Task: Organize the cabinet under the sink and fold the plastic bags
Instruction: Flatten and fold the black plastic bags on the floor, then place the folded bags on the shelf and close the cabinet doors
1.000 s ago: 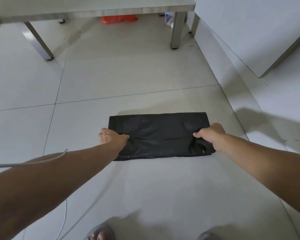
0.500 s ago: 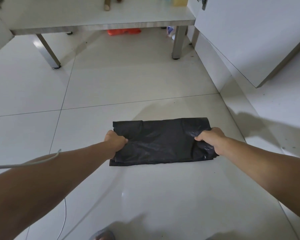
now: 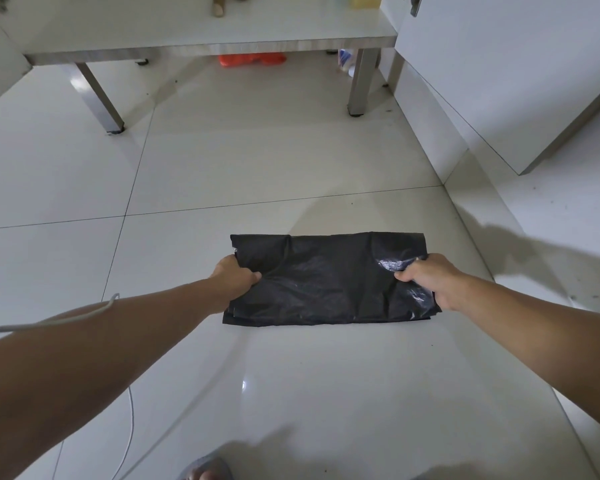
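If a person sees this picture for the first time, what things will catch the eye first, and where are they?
First the black plastic bag, folded into a wide strip on the pale tiled floor at the centre. The left hand and the right hand pinch its two ends. Farther back, an orange bag lies under the cabinet shelf.

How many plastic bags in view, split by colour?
Black: 1, the black bag on the floor, gripped by the left hand and the right hand.
Orange: 1, the orange bag on the floor under the raised cabinet base.
Total: 2
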A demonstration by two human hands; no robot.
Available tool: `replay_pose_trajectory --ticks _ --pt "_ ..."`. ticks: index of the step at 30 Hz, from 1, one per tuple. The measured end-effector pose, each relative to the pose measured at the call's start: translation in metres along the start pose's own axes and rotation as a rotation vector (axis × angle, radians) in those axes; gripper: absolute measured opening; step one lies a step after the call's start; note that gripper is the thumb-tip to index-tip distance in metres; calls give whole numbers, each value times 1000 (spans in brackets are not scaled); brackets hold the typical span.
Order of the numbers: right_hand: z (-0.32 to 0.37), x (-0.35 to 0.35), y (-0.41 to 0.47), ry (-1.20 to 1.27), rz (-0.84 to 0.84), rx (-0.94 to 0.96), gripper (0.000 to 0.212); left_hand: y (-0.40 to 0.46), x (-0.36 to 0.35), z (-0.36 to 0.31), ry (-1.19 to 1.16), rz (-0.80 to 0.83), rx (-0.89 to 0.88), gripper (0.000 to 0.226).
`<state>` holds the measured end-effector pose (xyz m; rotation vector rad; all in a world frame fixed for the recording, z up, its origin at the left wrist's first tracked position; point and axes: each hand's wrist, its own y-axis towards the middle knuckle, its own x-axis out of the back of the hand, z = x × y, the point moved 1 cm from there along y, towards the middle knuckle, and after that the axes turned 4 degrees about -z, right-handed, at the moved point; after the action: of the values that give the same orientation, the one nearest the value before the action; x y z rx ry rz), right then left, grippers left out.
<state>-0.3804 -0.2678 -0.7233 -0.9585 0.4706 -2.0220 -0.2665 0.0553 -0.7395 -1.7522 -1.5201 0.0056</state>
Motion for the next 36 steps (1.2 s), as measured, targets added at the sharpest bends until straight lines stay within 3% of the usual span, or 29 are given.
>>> replay_pose_trajectory --ticks 6,11,15,24,28,36 --pt "-1 4 -3 42 12 5 19 2 10 2 -152 40 138 45" --pt "10 9 -8 81 63 -16 36 5 20 0 -228 57 188 52" --pt "43 10 -7 117 84 39 37 11 37 -22 -285 40 145 41" --pt "180 -10 -9 191 115 200 18 60 129 -111 -389 -78 2 48" --pt "254 -30 -7 161 116 274 26 81 180 -156 -409 -151 -26 57" --pt "391 -64 -44 118 48 354 34 93 280 -229 -453 -260 -72 55"
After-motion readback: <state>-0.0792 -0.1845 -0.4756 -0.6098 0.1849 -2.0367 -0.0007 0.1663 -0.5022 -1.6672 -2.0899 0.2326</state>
